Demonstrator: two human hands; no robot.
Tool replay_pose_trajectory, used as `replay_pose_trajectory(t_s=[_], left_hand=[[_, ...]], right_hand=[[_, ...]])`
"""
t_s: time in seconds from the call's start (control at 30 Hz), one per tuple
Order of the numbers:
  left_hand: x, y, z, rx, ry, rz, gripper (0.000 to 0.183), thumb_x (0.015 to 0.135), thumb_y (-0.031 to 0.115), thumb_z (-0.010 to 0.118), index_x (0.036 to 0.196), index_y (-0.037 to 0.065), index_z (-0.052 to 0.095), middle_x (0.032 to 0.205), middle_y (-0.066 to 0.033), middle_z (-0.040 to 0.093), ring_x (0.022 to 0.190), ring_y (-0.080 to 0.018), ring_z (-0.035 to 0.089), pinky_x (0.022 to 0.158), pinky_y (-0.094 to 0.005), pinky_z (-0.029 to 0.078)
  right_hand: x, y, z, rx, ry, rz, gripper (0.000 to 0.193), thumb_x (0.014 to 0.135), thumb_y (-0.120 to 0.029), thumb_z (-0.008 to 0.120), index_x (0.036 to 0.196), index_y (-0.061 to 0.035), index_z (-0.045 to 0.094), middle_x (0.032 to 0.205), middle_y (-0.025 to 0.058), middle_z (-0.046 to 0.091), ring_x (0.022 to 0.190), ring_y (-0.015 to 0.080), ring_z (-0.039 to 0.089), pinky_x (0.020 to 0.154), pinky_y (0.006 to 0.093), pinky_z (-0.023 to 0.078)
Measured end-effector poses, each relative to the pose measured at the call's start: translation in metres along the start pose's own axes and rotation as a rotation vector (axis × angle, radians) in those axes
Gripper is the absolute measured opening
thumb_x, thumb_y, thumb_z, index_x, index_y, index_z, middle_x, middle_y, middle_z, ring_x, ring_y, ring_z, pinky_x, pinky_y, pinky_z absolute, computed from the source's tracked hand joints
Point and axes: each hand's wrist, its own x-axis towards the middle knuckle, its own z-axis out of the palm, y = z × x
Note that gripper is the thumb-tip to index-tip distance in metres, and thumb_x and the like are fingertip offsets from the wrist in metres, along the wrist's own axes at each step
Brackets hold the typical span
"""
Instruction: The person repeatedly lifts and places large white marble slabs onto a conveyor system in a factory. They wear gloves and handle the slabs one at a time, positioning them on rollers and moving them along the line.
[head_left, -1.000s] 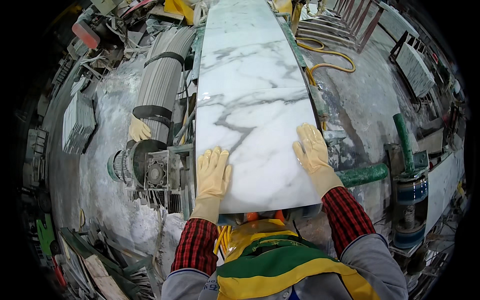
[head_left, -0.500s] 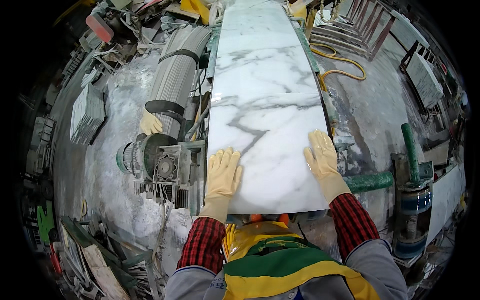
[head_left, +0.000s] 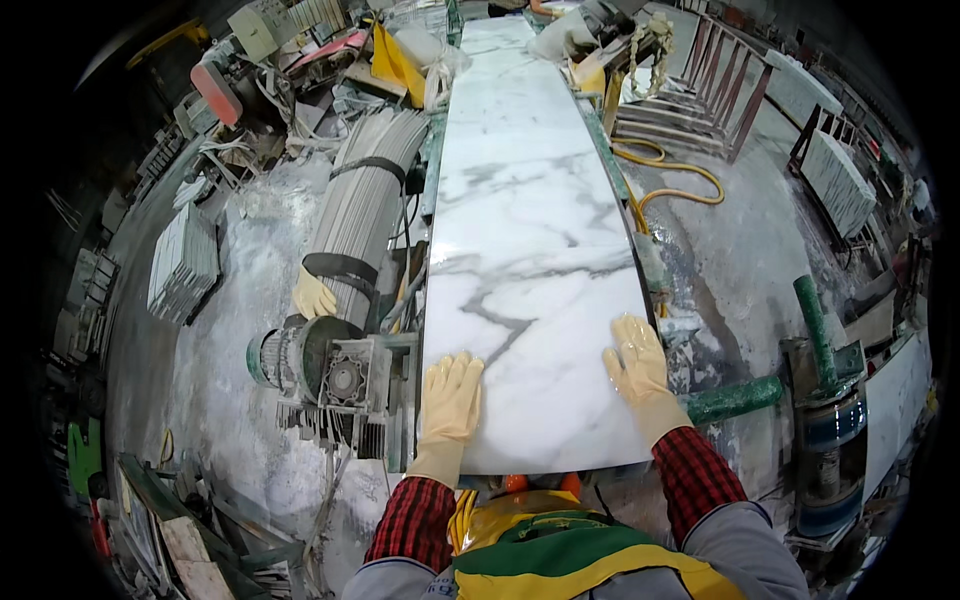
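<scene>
A long white marble slab surface (head_left: 545, 300) with grey veins and a glossy face runs away from me down the middle. A faint straight line crosses it; I cannot tell whether this is a joint. My left hand (head_left: 450, 400), in a cream rubber glove, lies flat near the slab's near left corner, fingers stretched forward. Near the right edge my right hand (head_left: 638, 365), gloved alike, rests with its fingers spread and pointing away. Both hands press on the top face and hold nothing.
Left of the slab stand a dusty motor (head_left: 300, 355) and a strapped bundle of grey strips (head_left: 362, 200) with a loose glove (head_left: 314, 293). A green roller (head_left: 735, 398) juts out at right. Beyond lie a yellow hose (head_left: 690, 196) and a rack (head_left: 715, 90). Part of another person shows at the far end.
My view has tilted upward, so the scene sits lower and more of the far end shows. Both hands stay flat at about the same places on the slab.
</scene>
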Motion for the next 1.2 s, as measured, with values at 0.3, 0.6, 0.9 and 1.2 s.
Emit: replay_pose_trajectory(t_s=[0.3,0.6,0.9,1.2], left_hand=[[-0.001,0.006,-0.011,-0.025,-0.006,0.013,0.041,0.103,0.019,0.068,0.143,0.011,0.067,0.149,-0.0173,0.068,0.137,-0.0429,0.061,0.119,-0.0584,0.043],[-0.01,0.004,-0.006,-0.047,0.03,0.015,0.038,0.103,0.019,0.07,0.14,0.01,0.068,0.146,-0.0167,0.069,0.138,-0.043,0.06,0.121,-0.0585,0.043],[-0.012,0.009,-0.015,-0.061,0.011,0.012,0.038,0.103,0.019,0.07,0.139,0.01,0.069,0.145,-0.0177,0.069,0.138,-0.0432,0.061,0.12,-0.0576,0.044],[-0.022,0.008,-0.011,-0.035,-0.003,0.017,0.043,0.103,0.02,0.071,0.144,0.01,0.066,0.151,-0.0185,0.066,0.139,-0.0448,0.061,0.121,-0.0595,0.043]], right_hand=[[-0.005,-0.005,-0.002,0.019,0.01,0.025,0.063,0.1,-0.029,0.077,0.156,-0.0041,0.063,0.16,0.0258,0.063,0.15,0.0468,0.056,0.13,0.0589,0.04],[-0.01,-0.006,-0.003,0.019,-0.001,0.021,0.064,0.099,-0.03,0.077,0.155,-0.0039,0.063,0.16,0.026,0.063,0.149,0.0468,0.056,0.13,0.0597,0.04],[-0.017,-0.009,-0.003,0.025,0.039,0.017,0.066,0.098,-0.031,0.078,0.156,-0.004,0.064,0.158,0.0266,0.064,0.148,0.0475,0.057,0.129,0.0597,0.042],[-0.022,-0.007,-0.002,0.052,0.072,-0.027,0.064,0.096,-0.029,0.079,0.152,-0.0039,0.064,0.155,0.0259,0.065,0.145,0.0479,0.058,0.127,0.0615,0.043]])
